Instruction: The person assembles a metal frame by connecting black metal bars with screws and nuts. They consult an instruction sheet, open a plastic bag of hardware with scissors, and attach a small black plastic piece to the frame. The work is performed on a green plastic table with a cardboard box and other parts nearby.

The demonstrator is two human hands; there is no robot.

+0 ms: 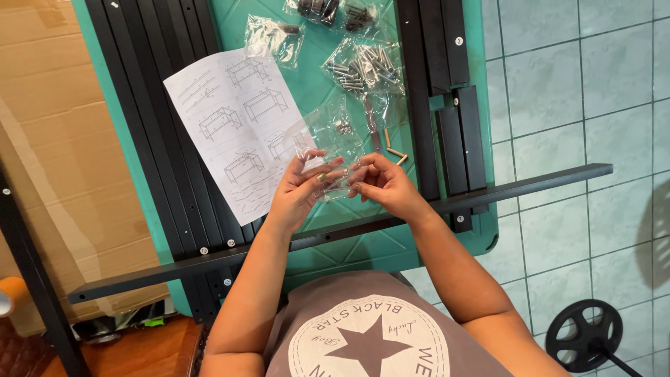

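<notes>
Here, both hands (pixel 342 185) pinch crinkly clear bag (pixel 333 139).

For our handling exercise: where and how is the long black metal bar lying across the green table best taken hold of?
Probably grip the long black bar at its bare right stretch, coming from above. It lies flat, its narrow section suits a wrapped hand, and the end overhangs the green table; both hands hold a clear bag over the middle.

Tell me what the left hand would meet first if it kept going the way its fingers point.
Probably the clear plastic bag that both hands hold: the left hand points up and right, into it. Beyond lie small wooden pegs and a bag of screws. Height above the table is unclear.
</notes>
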